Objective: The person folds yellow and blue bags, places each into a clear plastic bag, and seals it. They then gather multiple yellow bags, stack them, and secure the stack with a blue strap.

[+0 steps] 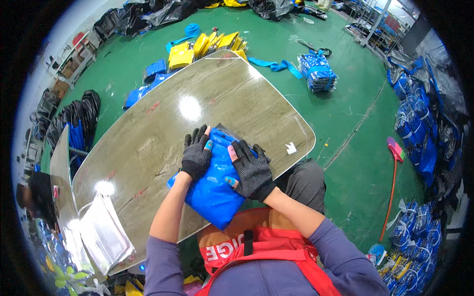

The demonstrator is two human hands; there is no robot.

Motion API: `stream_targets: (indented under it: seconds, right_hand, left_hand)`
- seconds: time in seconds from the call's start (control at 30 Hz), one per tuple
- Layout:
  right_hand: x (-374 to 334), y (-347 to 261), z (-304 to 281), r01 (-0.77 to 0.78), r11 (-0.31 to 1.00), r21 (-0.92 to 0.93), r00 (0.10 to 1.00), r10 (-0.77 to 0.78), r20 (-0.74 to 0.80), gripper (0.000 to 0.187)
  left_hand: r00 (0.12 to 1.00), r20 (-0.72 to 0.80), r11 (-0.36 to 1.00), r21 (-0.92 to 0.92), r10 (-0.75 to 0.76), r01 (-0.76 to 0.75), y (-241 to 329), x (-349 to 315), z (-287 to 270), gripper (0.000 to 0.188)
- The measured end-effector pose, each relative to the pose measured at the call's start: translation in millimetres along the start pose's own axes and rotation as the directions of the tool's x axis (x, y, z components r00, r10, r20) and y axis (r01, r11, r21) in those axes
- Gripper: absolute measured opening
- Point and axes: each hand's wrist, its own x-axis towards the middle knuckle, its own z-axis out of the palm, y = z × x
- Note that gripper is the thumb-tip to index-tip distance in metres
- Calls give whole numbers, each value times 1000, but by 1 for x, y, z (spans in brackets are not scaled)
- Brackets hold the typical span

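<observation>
A folded blue plastic bundle [212,192], its surface glossy and creased, lies on the wood-patterned table [153,128] with its near corner over the front edge. My left hand [198,155], in a black dotted glove, lies flat on the bundle's left side, fingers stretched toward the far edge. On the right side my right hand [252,170], gloved alike, presses down with its fingers spread. Some fingertips are bare, and blue wraps show on several fingers. A dark strip of material [228,131] peeks out at the bundle's far edge; what lies under it is hidden.
Clear plastic sleeves [104,232] are stacked at the table's left end. A white scrap [291,148] lies at the right. Yellow packets [181,55] and a tied blue bundle [317,71] sit on the green floor beyond. A long-handled broom [393,172] and blue bundles [412,123] line the right.
</observation>
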Motion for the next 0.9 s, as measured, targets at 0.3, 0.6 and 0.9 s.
stream_targets:
  seconds: [0.3, 0.6, 0.9]
  right_hand:
    - [-18, 41, -56, 538, 835, 115, 810, -550, 203, 51]
    - [-4, 9, 5, -503, -79, 861, 792, 357, 495, 55]
    - [4, 3, 14, -757, -54, 652, 635, 179, 752, 63]
  left_hand:
    - [950, 304, 918, -393, 76, 52, -28, -72, 29, 64]
    - [711, -184, 473, -850, -679, 232, 34, -173, 48, 76]
    - [414, -719, 703, -145, -558, 697, -187, -338, -149, 12]
